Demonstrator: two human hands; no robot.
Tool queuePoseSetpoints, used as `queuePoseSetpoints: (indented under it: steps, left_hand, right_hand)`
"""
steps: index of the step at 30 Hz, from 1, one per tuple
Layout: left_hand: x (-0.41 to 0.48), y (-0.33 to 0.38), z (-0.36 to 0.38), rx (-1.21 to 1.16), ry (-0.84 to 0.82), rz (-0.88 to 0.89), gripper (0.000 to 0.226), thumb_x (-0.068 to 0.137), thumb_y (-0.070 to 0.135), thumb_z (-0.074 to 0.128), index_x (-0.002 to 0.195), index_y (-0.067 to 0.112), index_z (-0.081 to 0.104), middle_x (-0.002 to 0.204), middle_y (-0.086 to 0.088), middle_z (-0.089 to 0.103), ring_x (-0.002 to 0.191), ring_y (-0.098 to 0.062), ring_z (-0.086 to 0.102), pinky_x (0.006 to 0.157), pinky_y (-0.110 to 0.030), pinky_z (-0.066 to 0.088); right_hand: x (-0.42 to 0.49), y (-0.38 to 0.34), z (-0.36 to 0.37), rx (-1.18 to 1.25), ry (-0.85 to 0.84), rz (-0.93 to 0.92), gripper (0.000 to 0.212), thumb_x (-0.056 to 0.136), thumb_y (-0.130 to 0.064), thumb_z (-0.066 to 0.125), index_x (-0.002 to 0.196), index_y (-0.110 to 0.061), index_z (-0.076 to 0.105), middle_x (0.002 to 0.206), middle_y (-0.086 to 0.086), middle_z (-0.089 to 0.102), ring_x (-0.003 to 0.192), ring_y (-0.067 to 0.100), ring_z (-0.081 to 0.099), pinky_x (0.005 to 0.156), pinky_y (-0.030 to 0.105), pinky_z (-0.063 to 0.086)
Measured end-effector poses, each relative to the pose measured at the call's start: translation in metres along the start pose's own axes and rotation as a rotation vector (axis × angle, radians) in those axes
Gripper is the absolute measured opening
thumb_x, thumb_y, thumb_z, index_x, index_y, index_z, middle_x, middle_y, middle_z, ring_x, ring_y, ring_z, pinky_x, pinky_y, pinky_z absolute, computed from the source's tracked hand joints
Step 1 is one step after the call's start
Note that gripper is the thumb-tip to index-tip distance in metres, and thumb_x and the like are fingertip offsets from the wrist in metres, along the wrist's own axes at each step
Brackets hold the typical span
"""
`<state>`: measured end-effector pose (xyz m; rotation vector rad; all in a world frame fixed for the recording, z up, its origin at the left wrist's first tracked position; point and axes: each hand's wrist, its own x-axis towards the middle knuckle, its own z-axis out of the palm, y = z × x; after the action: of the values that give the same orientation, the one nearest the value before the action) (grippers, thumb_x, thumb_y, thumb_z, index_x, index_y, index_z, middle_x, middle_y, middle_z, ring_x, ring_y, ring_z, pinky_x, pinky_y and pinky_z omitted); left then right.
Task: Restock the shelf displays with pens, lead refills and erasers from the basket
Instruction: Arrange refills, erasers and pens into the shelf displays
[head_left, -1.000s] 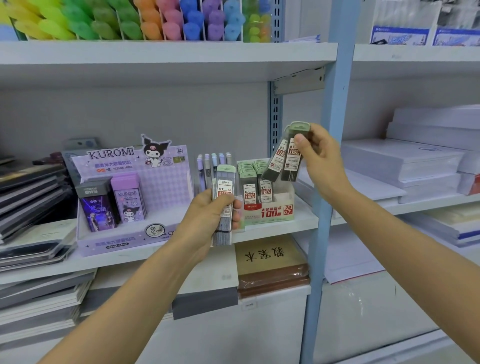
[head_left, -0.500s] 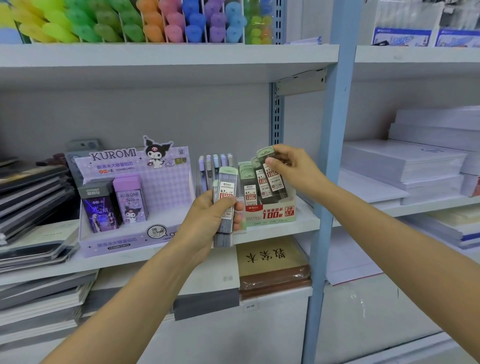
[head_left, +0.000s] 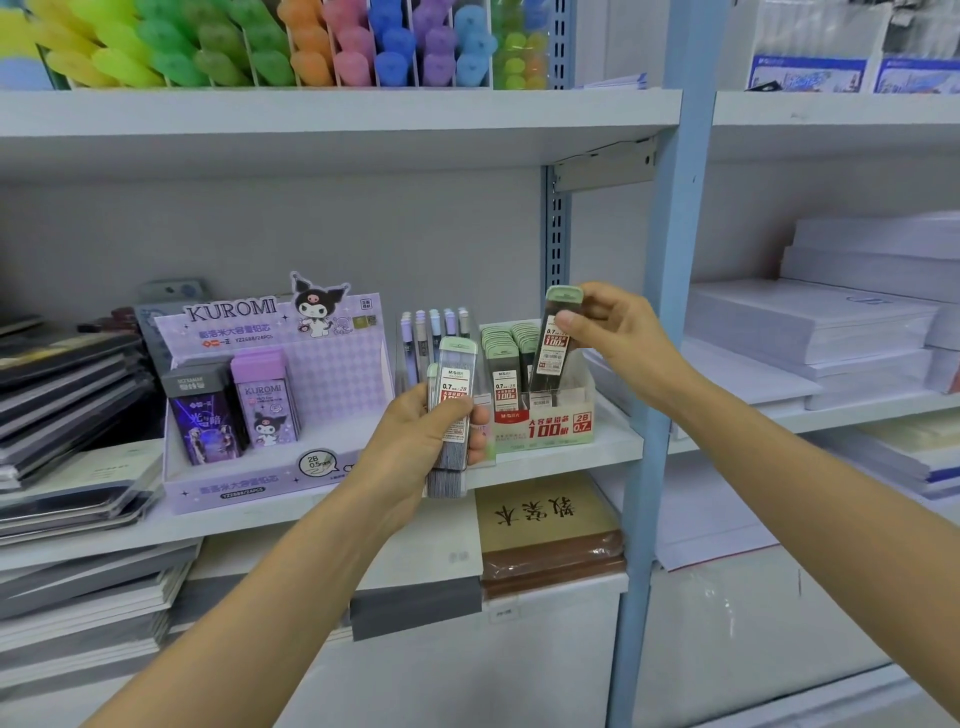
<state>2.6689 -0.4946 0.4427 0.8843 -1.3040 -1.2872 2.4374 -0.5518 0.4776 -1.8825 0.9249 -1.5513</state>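
While the left hand (head_left: 415, 441) keeps a closed grip on a spare stack of lead refills (head_left: 451, 415), the right hand (head_left: 618, 332) pinches one refill case (head_left: 556, 343) upright over the display box (head_left: 545, 426) near the shelf's front edge. Step: restocking refills. Next: lower it straight into the right-hand row.

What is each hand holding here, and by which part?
Left hand: stack of refill cases, gripped around the middle. Right hand: one refill case, pinched near its green cap.

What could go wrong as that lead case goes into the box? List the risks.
The lead case is pinched only near its cap by the right hand; it may tilt and jam against cases in the display box. The left hand grips a loose stack of cases that might slip.
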Motion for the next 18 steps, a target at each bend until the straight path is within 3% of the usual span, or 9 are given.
queuePoseSetpoints:
  steps: [4,11,14,18]
  left_hand:
    - [0.001,-0.001,0.0,-0.006,-0.002,-0.004,0.016,0.096,0.012,0.056,0.111,0.007,0.057,0.071,-0.002,0.071,0.055,-0.01,0.063,0.052,-0.022,0.053]
    - [0.001,-0.001,-0.001,0.0,-0.01,0.001,0.014,0.094,0.012,0.06,0.108,0.008,0.06,0.077,-0.004,0.074,0.061,-0.011,0.067,0.056,-0.023,0.055]
    - [0.001,-0.002,0.001,0.026,-0.013,0.006,0.016,0.092,0.015,0.062,0.108,0.011,0.061,0.084,-0.005,0.075,0.067,-0.012,0.069,0.059,-0.023,0.056]
    - [0.0,-0.003,0.004,0.043,-0.041,0.01,0.024,0.089,0.016,0.066,0.112,0.013,0.061,0.09,-0.005,0.076,0.069,-0.012,0.069,0.062,-0.023,0.056]
  right_hand:
    - [-0.004,0.01,0.005,-0.013,-0.031,0.018,0.022,0.091,-0.006,0.063,0.112,-0.004,0.06,0.102,0.008,0.071,0.093,0.02,0.07,0.078,0.03,0.058]
    - [0.0,0.01,0.002,-0.134,-0.092,0.025,0.028,0.088,-0.006,0.066,0.114,-0.015,0.06,0.106,0.005,0.069,0.095,0.019,0.068,0.076,0.033,0.059]
    - [0.0,0.013,0.011,-0.342,-0.038,-0.023,0.034,0.084,-0.009,0.072,0.114,-0.022,0.065,0.107,0.0,0.062,0.093,0.01,0.06,0.08,0.02,0.054]
    - [-0.003,0.012,0.021,-0.525,0.061,-0.01,0.025,0.084,-0.017,0.072,0.107,-0.024,0.068,0.102,-0.005,0.051,0.085,0.006,0.048,0.071,0.014,0.04]
